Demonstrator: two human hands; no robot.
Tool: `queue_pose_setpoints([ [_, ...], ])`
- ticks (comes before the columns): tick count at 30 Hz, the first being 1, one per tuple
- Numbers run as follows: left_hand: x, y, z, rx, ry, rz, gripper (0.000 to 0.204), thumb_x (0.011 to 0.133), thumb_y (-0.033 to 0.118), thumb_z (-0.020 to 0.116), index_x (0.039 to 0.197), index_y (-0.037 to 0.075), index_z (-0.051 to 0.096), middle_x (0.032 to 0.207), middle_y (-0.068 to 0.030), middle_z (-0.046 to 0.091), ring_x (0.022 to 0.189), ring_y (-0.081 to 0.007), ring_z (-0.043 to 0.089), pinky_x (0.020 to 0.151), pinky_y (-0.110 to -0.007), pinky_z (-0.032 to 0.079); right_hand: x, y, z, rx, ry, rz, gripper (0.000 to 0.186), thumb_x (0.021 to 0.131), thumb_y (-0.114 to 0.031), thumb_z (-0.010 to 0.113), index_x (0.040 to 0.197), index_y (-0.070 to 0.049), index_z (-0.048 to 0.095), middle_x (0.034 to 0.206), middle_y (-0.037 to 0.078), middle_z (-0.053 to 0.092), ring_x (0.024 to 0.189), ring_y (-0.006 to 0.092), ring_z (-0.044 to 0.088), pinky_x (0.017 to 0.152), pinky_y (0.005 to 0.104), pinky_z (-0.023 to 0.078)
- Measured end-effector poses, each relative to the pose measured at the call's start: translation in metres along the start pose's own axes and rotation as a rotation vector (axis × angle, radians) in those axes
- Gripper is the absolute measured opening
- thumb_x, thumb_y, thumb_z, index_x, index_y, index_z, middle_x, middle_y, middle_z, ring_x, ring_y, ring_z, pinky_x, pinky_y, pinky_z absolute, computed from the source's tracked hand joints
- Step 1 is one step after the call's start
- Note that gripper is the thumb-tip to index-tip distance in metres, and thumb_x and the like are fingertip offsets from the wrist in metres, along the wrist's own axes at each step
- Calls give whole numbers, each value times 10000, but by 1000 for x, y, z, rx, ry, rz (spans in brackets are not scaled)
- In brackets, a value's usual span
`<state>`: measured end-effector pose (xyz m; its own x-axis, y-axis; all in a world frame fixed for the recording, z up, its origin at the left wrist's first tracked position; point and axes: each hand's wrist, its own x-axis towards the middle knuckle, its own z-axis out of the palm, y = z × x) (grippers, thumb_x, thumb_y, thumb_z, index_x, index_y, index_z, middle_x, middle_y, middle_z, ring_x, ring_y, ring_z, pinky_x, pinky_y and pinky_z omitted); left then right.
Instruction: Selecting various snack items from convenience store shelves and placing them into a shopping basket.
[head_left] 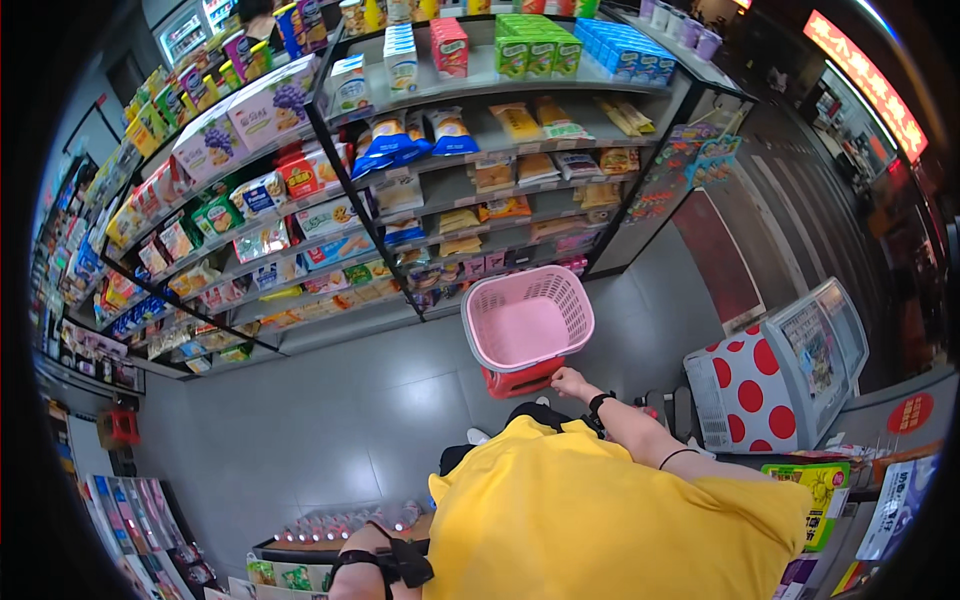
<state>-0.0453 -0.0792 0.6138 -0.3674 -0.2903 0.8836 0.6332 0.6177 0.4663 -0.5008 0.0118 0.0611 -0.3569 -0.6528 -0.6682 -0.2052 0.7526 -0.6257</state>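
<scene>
A pink plastic basket (pixel 528 310) rests on a red plastic base (pixel 508 382), probably a stool, in front of the snack shelves. My right hand (pixel 568 383), with a black band on its wrist, is at the right edge of the red base, just below the basket. Its fingers are curled; what they hold, if anything, is too small to make out. My left arm (pixel 357 565) with black straps shows at the lower edge, but its hand is out of sight. My yellow top fills the lower middle.
Shelves (pixel 485 140) of packets and cartons stand ahead and left. A spotted chest freezer (pixel 745 390) is at the right, near a doorway. Bottles (pixel 340 522) and display racks (pixel 135 515) stand low at left. Grey tiled floor (pixel 300 420) lies between. Another person (pixel 262 25) is partly visible behind the shelves.
</scene>
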Motion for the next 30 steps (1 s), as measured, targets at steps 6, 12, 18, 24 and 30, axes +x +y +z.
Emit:
queue_pose_setpoints([
  [6,20,-16,33,17,-14,170,551,798,233,611,1310,178,415,1323,-30,398,1181,-227,374,852,-516,412,-22,32,-10,77,83,114,217,746,-180,647,905,-40,605,716,67,627,569,163,615,533,292,512],
  [12,35,-35,62,15,-20,324,512,867,185,536,1347,177,359,1371,5,341,1173,-262,355,749,-464,498,-43,72,-31,189,125,207,240,773,-140,622,972,-26,552,703,56,600,542,147,582,472,263,468],
  [18,38,-28,67,77,24,365,476,862,174,537,1313,151,384,1348,5,355,1147,-265,372,719,-441,500,-46,70,-30,234,75,206,226,786,-117,612,979,-26,538,714,58,579,546,145,557,456,258,448],
  [24,48,-49,87,-86,222,535,469,857,179,544,1302,148,401,1337,-3,373,1127,-262,400,718,-446,497,-44,78,-26,261,178,214,185,771,-131,625,927,-40,586,720,65,619,552,148,594,503,280,497],
  [30,38,-25,85,-37,236,348,496,844,161,554,1313,155,394,1330,-9,380,1113,-262,412,716,-447,499,-38,76,-30,248,137,224,228,795,-115,616,992,-23,548,735,58,591,564,143,568,476,255,464],
])
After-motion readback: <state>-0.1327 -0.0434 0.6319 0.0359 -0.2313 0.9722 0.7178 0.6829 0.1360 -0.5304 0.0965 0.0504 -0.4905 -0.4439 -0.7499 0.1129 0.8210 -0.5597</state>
